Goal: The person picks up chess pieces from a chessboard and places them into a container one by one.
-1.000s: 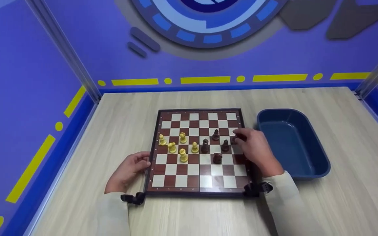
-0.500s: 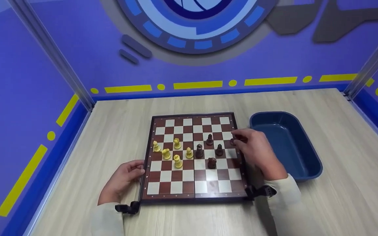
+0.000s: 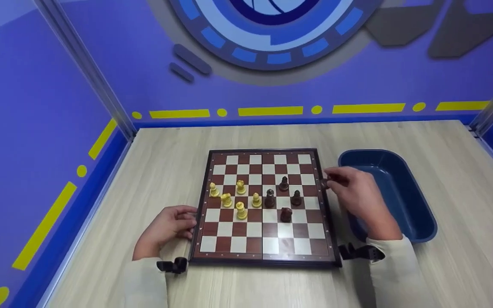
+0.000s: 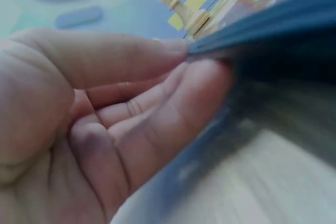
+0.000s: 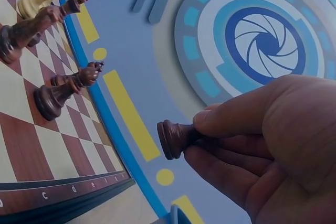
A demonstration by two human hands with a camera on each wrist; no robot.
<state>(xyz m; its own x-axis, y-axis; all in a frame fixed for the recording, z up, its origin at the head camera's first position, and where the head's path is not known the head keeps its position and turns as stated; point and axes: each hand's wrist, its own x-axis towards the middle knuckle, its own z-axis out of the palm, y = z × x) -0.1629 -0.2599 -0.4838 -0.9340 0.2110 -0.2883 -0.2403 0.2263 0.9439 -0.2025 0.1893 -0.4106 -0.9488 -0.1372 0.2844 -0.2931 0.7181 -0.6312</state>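
Observation:
A folding chessboard (image 3: 285, 231) lies on the table with several cream chess pieces (image 3: 241, 211) on its left half and several dark brown ones (image 3: 286, 214) on its right. Just beyond the board's right edge, my right hand (image 3: 360, 194) pinches a dark brown chess piece (image 5: 173, 139) between thumb and fingers. Its base sticks out; the fingers hide its top. At the left side, my left hand (image 3: 167, 226) grips the board's edge, thumb on the rim and fingers below it in the left wrist view.
A dark blue plastic bin (image 3: 427, 214) stands to the right of the board, partly behind my right hand and forearm. Blue printed panels (image 3: 272, 96) enclose the wooden table (image 3: 173, 162) at the back and sides.
My right hand has moved right with the dark chess piece, from the board's right-hand squares to outside its edge. The left hand stays at the left edge. The head view shifted slightly.

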